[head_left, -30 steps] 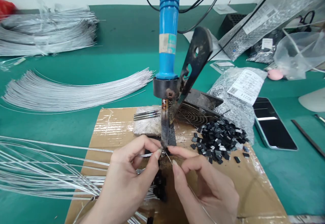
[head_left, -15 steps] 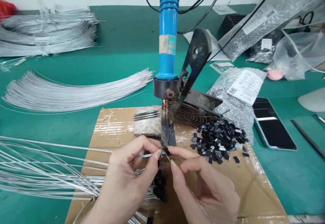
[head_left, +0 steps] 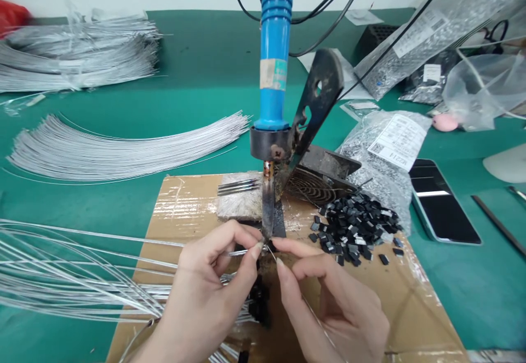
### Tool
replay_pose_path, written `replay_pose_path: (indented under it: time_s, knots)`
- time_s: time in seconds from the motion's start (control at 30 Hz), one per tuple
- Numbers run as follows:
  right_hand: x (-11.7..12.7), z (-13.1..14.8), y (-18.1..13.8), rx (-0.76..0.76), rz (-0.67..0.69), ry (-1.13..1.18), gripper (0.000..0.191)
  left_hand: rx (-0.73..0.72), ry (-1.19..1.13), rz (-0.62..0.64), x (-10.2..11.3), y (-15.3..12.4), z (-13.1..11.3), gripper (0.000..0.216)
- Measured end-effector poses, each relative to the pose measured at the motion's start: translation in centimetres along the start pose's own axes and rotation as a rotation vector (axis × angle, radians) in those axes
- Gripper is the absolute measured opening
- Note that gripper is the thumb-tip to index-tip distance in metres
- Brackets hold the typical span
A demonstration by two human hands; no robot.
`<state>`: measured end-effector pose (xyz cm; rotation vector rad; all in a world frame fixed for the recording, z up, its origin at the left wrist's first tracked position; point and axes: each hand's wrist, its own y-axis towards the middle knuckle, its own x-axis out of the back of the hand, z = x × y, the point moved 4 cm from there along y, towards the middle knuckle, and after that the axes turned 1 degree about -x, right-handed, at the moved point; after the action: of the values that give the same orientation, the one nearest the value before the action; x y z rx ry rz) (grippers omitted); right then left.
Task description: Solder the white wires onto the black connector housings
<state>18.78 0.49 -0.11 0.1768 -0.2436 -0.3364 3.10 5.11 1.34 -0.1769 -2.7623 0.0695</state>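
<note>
Head view: the left hand [head_left: 205,291] is pinching the end of a silver wire [head_left: 236,253] between thumb and forefinger, its fingers [head_left: 255,250] pressed together right at the tip of the soldering iron [head_left: 274,50]. The right hand [head_left: 332,302] is pinching a thin metal strand [head_left: 312,313] between thumb and forefinger and is bringing its upper end to the same spot, so both hands are meeting just under the iron's tip, fingertips almost touching. The iron's blue handle is standing upright in a dark, rusty metal stand [head_left: 318,94], with the tip pointing down at a cardboard sheet [head_left: 184,204] that is lying on the green bench [head_left: 197,78].

The silver wire is running off to the left, where it is joining a loose sheaf of wires [head_left: 61,275] spreading over the cardboard's edge. Right of the iron, a pile of small black parts [head_left: 355,228] is sitting on the cardboard, and a few more are lying under the hands. Behind the pile a labelled plastic bag [head_left: 386,143] is resting, with a phone [head_left: 441,204] lying face up beside it. Farther back on the left, a fanned row of wires [head_left: 123,149] and a bagged bundle [head_left: 78,56] are lying on the bench.
</note>
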Motion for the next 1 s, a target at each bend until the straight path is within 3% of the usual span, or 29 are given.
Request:
replay_pose_path:
  time_s: [1.0]
  knots:
    - [-0.08,-0.33,-0.18,-0.008,0.007,0.038,0.017,0.012,0.008,0.039,-0.23,0.16,0.32,0.015]
